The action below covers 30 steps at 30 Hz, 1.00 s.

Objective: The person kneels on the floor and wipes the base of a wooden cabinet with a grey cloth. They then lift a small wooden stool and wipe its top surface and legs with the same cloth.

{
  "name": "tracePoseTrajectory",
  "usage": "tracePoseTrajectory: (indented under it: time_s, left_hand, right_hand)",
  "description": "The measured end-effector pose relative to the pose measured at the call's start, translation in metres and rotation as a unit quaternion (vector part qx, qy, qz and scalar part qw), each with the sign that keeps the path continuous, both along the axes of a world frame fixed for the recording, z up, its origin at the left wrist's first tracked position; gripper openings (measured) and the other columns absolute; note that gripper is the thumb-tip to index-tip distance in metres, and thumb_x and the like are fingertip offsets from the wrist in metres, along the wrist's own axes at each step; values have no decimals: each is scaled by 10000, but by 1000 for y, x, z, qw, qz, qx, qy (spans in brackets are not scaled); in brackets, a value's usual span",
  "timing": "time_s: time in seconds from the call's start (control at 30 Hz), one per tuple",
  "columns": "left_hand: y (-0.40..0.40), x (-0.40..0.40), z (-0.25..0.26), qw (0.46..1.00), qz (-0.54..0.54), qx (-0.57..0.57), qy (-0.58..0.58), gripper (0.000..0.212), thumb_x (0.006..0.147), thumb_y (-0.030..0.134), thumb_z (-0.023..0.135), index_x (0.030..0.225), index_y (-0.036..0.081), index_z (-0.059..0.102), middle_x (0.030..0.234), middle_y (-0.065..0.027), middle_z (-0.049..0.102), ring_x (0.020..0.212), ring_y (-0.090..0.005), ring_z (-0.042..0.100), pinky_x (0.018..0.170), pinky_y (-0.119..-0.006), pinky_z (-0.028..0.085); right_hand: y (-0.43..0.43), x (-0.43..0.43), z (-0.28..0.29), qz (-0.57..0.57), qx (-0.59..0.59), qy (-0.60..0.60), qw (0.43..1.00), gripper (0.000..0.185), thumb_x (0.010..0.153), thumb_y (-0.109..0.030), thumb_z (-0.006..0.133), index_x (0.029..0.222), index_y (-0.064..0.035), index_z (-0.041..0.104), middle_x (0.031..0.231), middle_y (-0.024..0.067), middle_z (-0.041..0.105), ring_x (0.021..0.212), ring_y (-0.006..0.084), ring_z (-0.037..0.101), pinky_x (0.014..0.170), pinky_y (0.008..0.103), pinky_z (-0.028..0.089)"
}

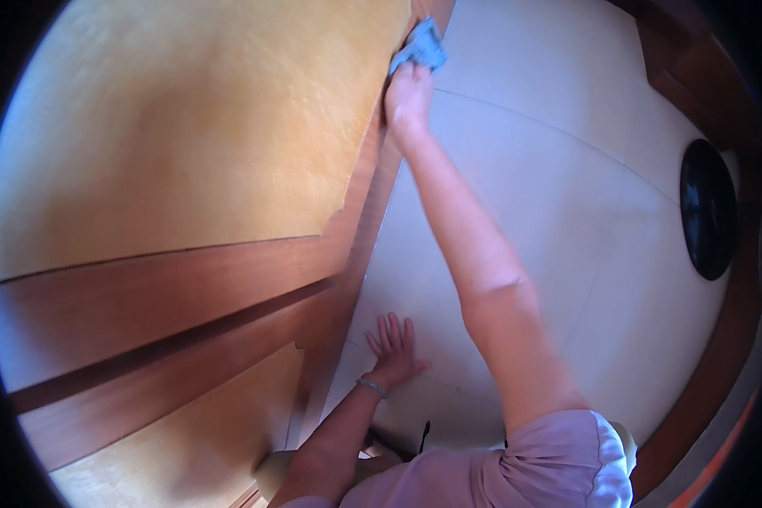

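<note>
My right hand (409, 101) reaches far forward, its fingers closed on a light blue cloth (422, 46). The cloth lies against the wooden frame (363, 184) that runs along the left side of the pale tiled floor (521, 178). Nearer to my body, my left hand (394, 359) rests palm down with fingers spread on the floor, beside the base of the same frame. It holds nothing, and a bracelet circles its wrist.
Yellowish panels (184, 140) set in brown wood with a dark groove fill the left. At the right stands a round black object (708, 209), close to a brown wooden border (705, 374). More brown woodwork (705, 82) is at the upper right.
</note>
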<state>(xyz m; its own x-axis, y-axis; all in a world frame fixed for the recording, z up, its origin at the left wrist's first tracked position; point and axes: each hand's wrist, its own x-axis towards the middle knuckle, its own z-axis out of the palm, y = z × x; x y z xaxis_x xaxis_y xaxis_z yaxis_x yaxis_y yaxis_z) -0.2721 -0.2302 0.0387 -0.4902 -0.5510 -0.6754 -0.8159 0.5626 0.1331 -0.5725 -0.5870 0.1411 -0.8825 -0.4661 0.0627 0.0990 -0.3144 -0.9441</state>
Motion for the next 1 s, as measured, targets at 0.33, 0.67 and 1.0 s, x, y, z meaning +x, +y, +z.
tracePoseTrajectory:
  time_s: [0.33, 0.67, 1.0]
  left_hand:
    - [-18, -2, 1, 992, 54, 97, 58, 1090, 819, 569, 594, 1476, -9, -56, 1480, -340, -210, 1360, -528, -192, 971, -739, -119]
    - [-11, -10, 16, 995, 19, 79, -56, 1078, 825, 588, 568, 1462, -56, -16, 1477, -371, -135, 1327, -584, -188, 951, -763, -102]
    - [10, 14, 3, 1000, 21, 17, -7, 1161, 755, 666, 601, 1436, -89, 42, 1448, -399, -162, 1304, -608, -211, 935, -770, -99]
  right_hand:
    - [200, 162, -57, 240, 56, -211, 946, 166, 872, -47, 453, 1031, -32, 495, 968, 72, 501, 921, 178, 457, 792, 348, 373]
    - [135, 178, -117, 241, 35, 14, 970, 497, 964, -273, 333, 1357, 29, 369, 1425, 255, 334, 1341, 440, 236, 1135, 500, 126]
    - [-48, -20, -84, 113, 22, 8, 993, 347, 840, -190, 378, 854, 108, 555, 884, 297, 600, 841, 370, 566, 798, 458, 425]
